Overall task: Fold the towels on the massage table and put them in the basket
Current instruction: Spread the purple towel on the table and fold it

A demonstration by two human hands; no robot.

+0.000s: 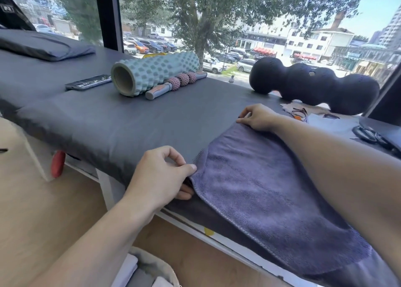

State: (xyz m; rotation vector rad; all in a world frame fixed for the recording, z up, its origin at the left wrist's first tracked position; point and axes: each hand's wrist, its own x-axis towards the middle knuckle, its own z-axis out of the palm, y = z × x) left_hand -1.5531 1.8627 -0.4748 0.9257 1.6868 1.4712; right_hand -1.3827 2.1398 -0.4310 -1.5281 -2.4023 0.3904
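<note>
From the head camera, a purple terry towel (271, 178) lies spread on the dark grey padded desk (130, 117), stretched between both hands. The left hand (160, 176) pinches the towel's near corner between thumb and forefinger at the desk's front edge. The right hand (258, 117) pinches the far corner, fingers curled onto the cloth. Beyond the left hand lie a pale blue knobbed foam roller (152, 74), a grey massage stick with pink balls (175, 83) just beside it, and a flat black phone (87, 82). Beyond the right hand sits a black lobed foam roller (314, 85). Below the left forearm, a grey fabric basket (152, 267) holds white folded cloth.
</note>
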